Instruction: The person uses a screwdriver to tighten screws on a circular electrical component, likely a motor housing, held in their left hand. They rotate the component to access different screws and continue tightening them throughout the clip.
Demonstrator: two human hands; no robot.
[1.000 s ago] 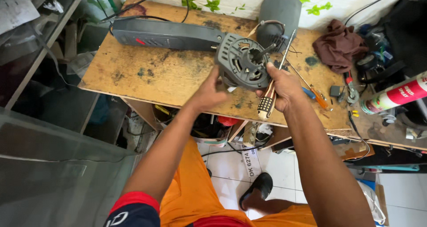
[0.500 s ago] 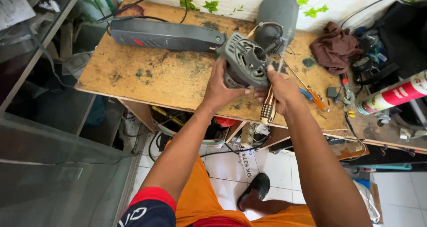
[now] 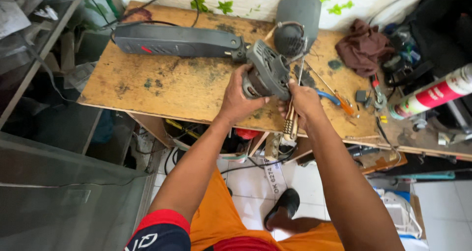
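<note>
Hidden: the front of the motor (image 3: 268,76) is covered by the left hand (image 3: 239,99); the fingertips of both hands are out of sight behind it. The blade tip of the screwdriver (image 3: 291,114) is lost among the parts near the motor. The spray can (image 3: 432,96) is cut off at the right edge of the frame.
Hard to make out: small bits and tools lie in the clutter right of centre; only a blue-handled tool (image 3: 328,96) is plain.
Motor: centre of the frame, just above the front edge of the bench (image 3: 162,86), grey, finned end turned up and left.
Axis: the motor's long axis runs from lower left to upper right, tilted. The grey housing (image 3: 179,40) lies lengthwise left to right across the upper left of the bench, its right end close to the motor.
Left hand: clasped around the motor's lower end.
Right hand (image 3: 304,102): closed on the screwdriver, which stands nearly upright, its ridged handle pointing down past the bench edge; the hand also touches the motor's right side.
Nearby: a dark round cover (image 3: 297,22) at upper centre, a brown rag (image 3: 363,47) at upper right.
</note>
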